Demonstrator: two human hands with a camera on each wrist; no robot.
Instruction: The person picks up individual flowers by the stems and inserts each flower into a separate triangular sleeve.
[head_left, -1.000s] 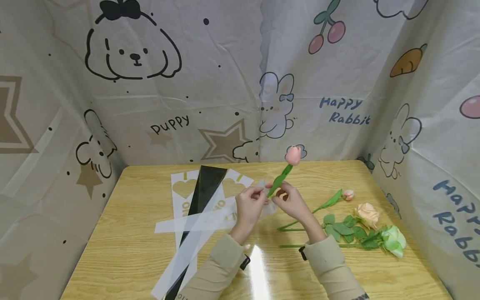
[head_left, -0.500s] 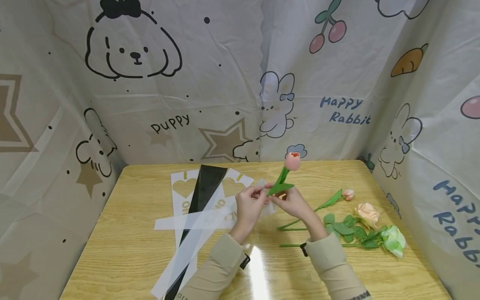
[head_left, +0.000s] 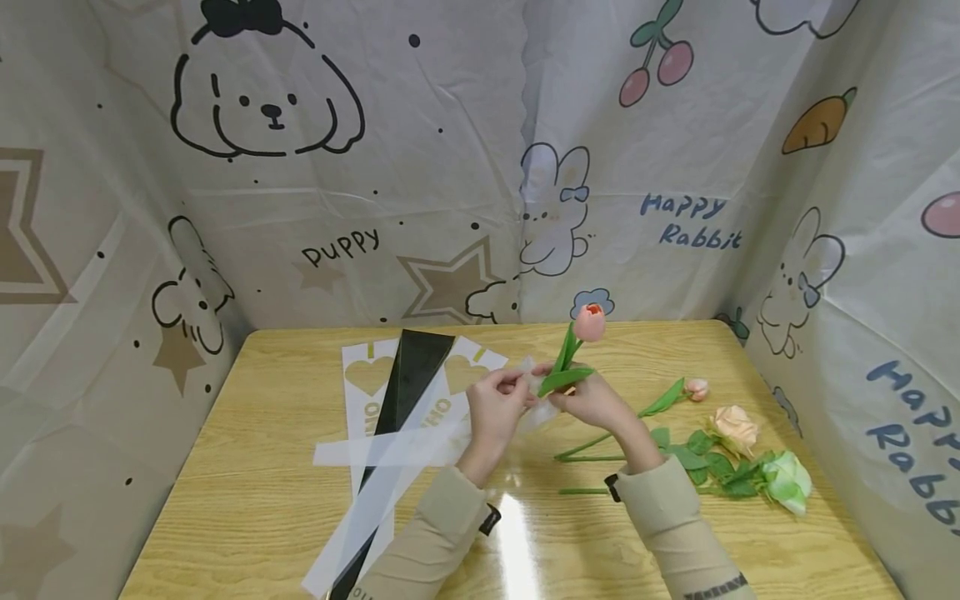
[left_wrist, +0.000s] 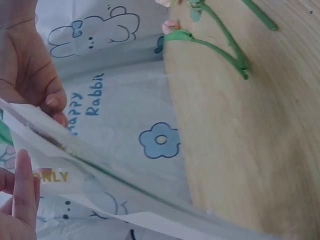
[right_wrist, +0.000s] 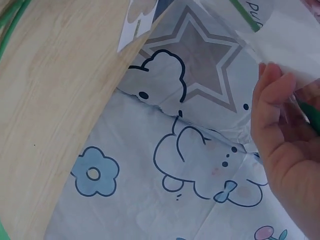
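A pink tulip [head_left: 588,323] with green leaves stands upright between my two hands. Its stem shows as a green line through a long, translucent flower sleeve [left_wrist: 150,192] with gold "ONLY" lettering. In the head view, the sleeve's narrow end reaches left over the other wrappers. My left hand [head_left: 497,417] pinches the sleeve beside the stem. My right hand [head_left: 596,404] curls its fingers at the sleeve's other edge, just below the tulip's lower leaf. In the right wrist view, the right fingertips [right_wrist: 272,72] meet the white sleeve edge, with a green leaf [right_wrist: 309,116] partly hidden behind the hand.
More flower sleeves with gold hearts [head_left: 369,377] and a black wrapper [head_left: 420,367] lie on the table's left [head_left: 247,417]. To the right lie another tulip [head_left: 696,389], a peach rose [head_left: 735,429] and a pale green rose [head_left: 787,482]. A printed curtain [head_left: 442,192] encloses the back and sides.
The held tulip has turned, its leaves fanning apart and its bloom shifting slightly down. My right hand has moved a little right, and more white sleeve shows between the hands.
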